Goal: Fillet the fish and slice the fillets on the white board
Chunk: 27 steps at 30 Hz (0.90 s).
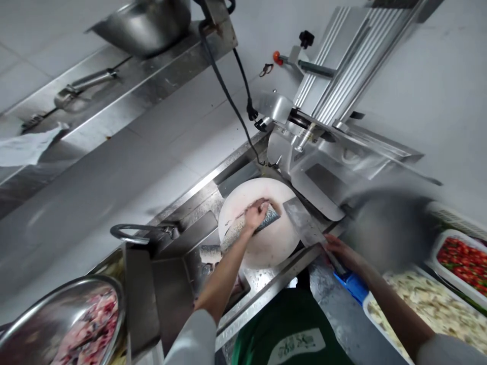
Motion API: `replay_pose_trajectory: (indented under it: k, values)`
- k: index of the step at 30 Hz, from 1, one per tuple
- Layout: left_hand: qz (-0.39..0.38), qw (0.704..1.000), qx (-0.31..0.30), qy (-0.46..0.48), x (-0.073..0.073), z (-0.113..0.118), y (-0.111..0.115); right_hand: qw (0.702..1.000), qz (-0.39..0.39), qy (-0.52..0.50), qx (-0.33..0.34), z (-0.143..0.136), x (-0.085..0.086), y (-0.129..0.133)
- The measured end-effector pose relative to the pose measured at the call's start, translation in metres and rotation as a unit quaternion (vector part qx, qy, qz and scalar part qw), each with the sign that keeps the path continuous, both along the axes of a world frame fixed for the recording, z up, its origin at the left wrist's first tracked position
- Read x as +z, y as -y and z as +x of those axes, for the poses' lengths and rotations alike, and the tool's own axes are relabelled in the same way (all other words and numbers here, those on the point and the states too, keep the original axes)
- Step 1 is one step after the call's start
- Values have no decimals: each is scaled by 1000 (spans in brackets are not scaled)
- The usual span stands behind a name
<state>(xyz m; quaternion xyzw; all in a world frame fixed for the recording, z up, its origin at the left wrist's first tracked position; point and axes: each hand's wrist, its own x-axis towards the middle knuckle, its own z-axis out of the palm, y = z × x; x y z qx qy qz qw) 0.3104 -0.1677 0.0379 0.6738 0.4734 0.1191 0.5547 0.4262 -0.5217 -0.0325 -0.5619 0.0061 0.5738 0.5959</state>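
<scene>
- Find the fish (271, 217) on the round white board (272, 248), partly beneath the left hand (255, 215).
- Pressing it from above with that hand; cannot tell how far closed, given the blur.
- Gripping the cleaver (302, 221) in the closed right hand (338, 247).
- Probably slippery, soft-fleshed, fairly weighty.
- Best pinned flat across the back, fingertips tucked.

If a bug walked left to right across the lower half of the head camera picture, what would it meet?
Meat bowl → tap → left hand → cleaver → red food. The fish is left out because it lies under the left hand.
</scene>
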Motion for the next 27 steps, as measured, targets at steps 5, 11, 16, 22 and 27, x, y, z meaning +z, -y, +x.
replay_pose_trajectory:
  k: [5, 11, 16, 22, 27]
  values:
    - [178, 970, -124, -107, -12, 13, 20, 980, -89, 167, 55, 3, 2, -47]
    - [125, 939, -317, -44, -10, -38, 42, 961, -156, 220, 59, -19, -4, -46]
    - [261, 930, -259, -23, -17, -42, 54, 958, -174, 224, 37, -52, -5, -32]
    - [389, 887, -248, 32, -32, -39, 44, 952, -162, 252, -62, -108, 0, -50]
    - [438, 866, -241, 21, -37, -46, 42, 959, -141, 239, -54, -129, 0, -68]
